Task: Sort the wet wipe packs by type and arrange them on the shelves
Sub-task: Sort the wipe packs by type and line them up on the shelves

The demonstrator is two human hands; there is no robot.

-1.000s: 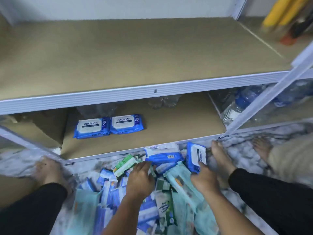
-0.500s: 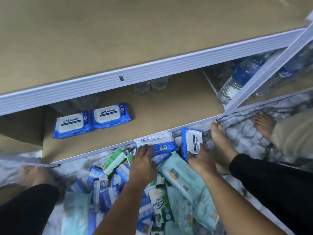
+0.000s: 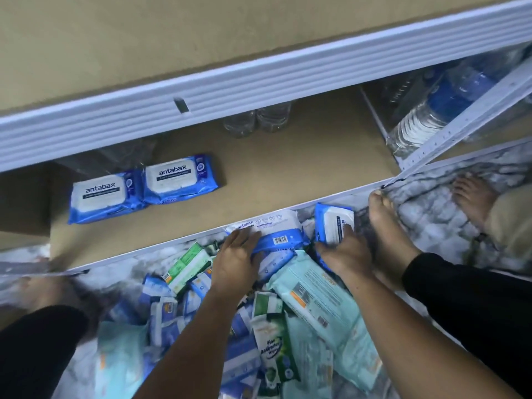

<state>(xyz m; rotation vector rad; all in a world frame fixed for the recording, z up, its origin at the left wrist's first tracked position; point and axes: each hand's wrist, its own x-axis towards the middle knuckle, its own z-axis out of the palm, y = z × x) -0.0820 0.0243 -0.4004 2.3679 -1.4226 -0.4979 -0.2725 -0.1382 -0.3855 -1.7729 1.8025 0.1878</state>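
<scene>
Reaching into the pile (image 3: 316, 298) of wipe packs on the floor, the left hand (image 3: 236, 254) has its grip clamped on a blue barcode pack (image 3: 276, 234). The fingers lie over the pack's top and the thumb is at its near edge. This pack lies flat, just in front of the lower shelf (image 3: 288, 174). The right hand (image 3: 342, 249) has its grip clamped on a second pack (image 3: 334, 223), also blue, which stands on edge just beside the first and near a bare foot (image 3: 385, 226). Two antabax packs (image 3: 178, 180) lie flat and touching side by side at the shelf's left. Clear bottles (image 3: 256, 119) stand at its back. Green, teal and blue packs make up the pile.
</scene>
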